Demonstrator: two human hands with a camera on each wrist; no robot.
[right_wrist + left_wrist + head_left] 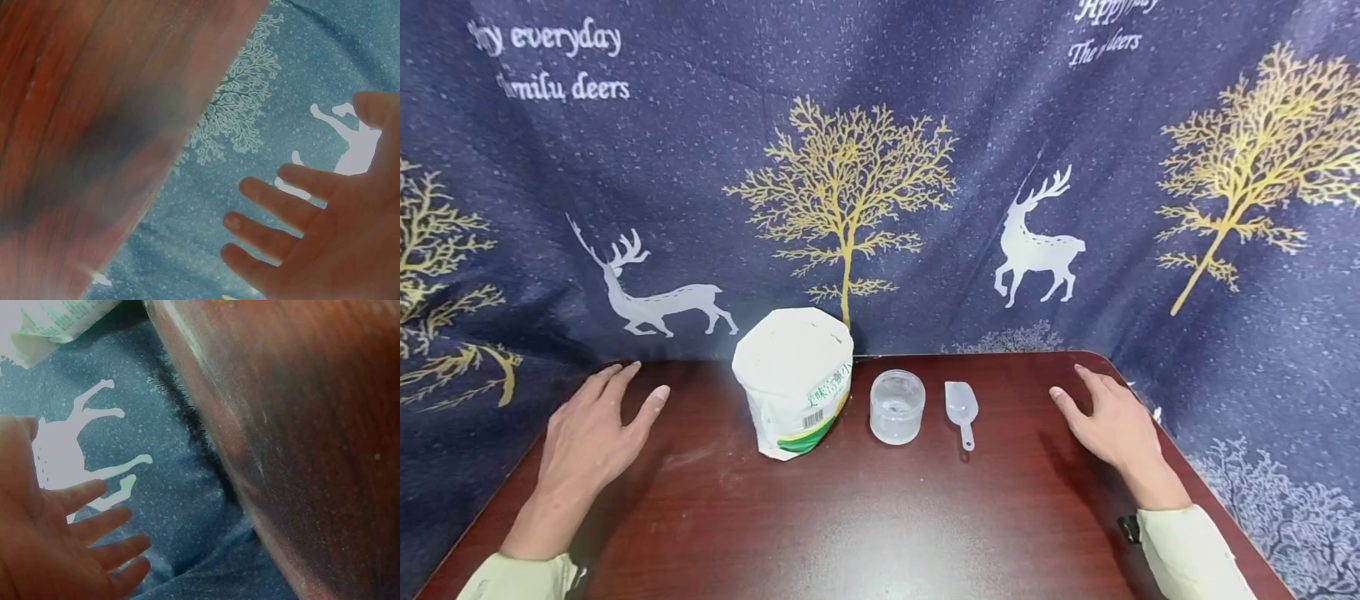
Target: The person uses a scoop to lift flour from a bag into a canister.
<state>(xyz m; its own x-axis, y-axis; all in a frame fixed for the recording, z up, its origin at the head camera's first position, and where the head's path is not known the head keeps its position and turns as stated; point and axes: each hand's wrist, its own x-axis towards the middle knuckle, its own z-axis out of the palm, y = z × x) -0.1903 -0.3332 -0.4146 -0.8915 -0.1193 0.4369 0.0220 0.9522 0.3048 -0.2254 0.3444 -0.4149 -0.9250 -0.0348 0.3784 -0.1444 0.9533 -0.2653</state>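
My left hand (591, 437) is over the left side of the table with its fingers extended and thumb apart, holding nothing. In the left wrist view its palm and fingers (100, 525) show against the cloth. Over the table's right side, my right hand (1108, 425) is likewise empty, fingers extended; its palm (337, 244) shows in the right wrist view. Between the hands, nearer the left one, stands a white bag (793, 379) with printed characters, a barcode and a green patch. A clear round plastic jar (897, 408) stands beside it. To the jar's right lies a translucent scoop (961, 404), handle towards me.
The dark red wooden table (865, 517) has a glossy patch of light at the front. Behind it and along its sides hangs a dark blue cloth (700, 183) printed with deer, golden trees and white lettering. Faint pale smears mark the table left of the bag.
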